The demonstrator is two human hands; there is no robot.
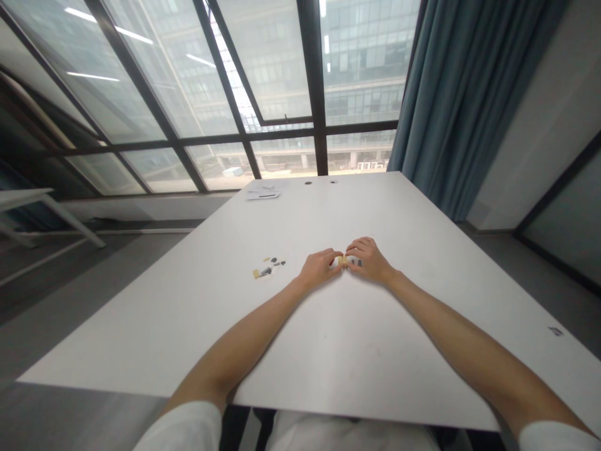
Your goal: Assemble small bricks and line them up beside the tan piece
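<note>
White table (pixel 300 351), grip of left hand (pixel 320 265) and right hand (pixel 370 259) closed around tan piece (pixel 342 259), outline half-hidden

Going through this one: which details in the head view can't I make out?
All in the head view:
- Tan piece: too small, and partly covered by fingers of the left hand and right hand; its full shape is unclear.
- Loose pieces left of the hands: too small to count surely.
- Papers at the far end: too distant to read.
- White sleeves: cut off by the bottom edge.
</note>
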